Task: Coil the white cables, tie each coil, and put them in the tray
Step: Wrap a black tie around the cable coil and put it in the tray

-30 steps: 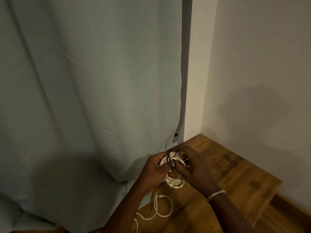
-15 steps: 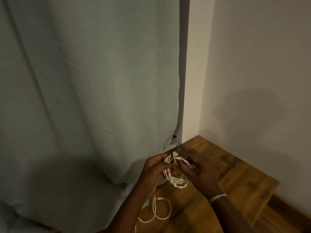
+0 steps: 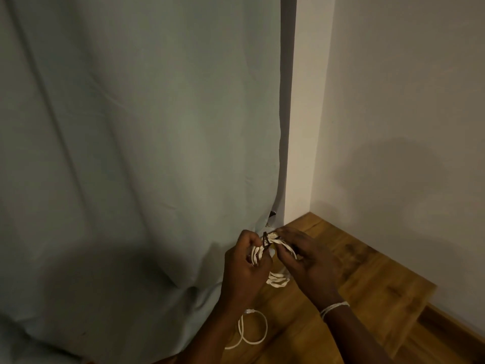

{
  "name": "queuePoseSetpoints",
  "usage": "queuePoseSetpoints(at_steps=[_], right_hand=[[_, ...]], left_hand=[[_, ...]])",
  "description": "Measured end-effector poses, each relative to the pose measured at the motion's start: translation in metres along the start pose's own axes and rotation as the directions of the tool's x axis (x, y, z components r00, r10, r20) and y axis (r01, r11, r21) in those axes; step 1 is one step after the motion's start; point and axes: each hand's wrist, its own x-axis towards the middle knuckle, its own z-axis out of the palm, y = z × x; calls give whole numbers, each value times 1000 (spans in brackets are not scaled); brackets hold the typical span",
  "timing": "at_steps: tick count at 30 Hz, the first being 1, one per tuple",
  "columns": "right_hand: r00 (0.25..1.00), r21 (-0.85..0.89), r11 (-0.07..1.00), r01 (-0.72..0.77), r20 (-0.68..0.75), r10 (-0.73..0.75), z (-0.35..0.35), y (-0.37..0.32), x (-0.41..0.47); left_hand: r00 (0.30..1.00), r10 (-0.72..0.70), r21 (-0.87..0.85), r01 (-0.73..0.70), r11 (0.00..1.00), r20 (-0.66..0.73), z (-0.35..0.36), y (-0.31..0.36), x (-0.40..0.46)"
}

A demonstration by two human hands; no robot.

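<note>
**Coiled white cable held between both hands above the wooden floor**

The white cable coil (image 3: 273, 254) hangs in mid-air between the two hands, its lower loops (image 3: 278, 281) drooping beneath the fingers. A dark tie (image 3: 265, 240) crosses the top of the bundle. The left hand (image 3: 246, 261) curls its fingers round the left side of the coil; its grip is closed on the strands. The right hand (image 3: 307, 261) pinches the upper right strands, its grip likewise closed on the cable. A loose tail of the cable (image 3: 253, 331) trails below the left forearm and forms a loop over the wooden floor (image 3: 367, 279). A white band (image 3: 334, 308) circles the right wrist. Behind the hands hangs a pale curtain (image 3: 131, 153); a cream wall (image 3: 406, 114) meets the floor to the right. Compared with half a second earlier, the hands sit slightly closer together on the coil, the dark tie shows more plainly at the top, and the hanging loops lie lower and more hidden behind the fingers.
</note>
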Motion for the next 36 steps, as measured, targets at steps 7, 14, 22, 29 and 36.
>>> queuePoseSetpoints(at_steps=[7,14,22,29,36], right_hand=[[994,53,998,-47,-98,52,6,-6,-3],[979,128,987,-95,-167,116,10,-10,-4],[987,60,998,-19,-161,29,-6,-11,1],[973,48,998,-32,-227,43,-17,1,0],[955,66,994,-88,-278,103,-26,5,-3]], left_hand=[[900,435,509,-363,781,-25,-4,-10,5],[804,580,570,-541,618,135,-3,-9,13],[957,286,112,-290,951,44,-7,-3,16],[967,136,32,-146,989,215,-11,-2,19],[941,43,177,-108,978,334,-12,-8,16]])
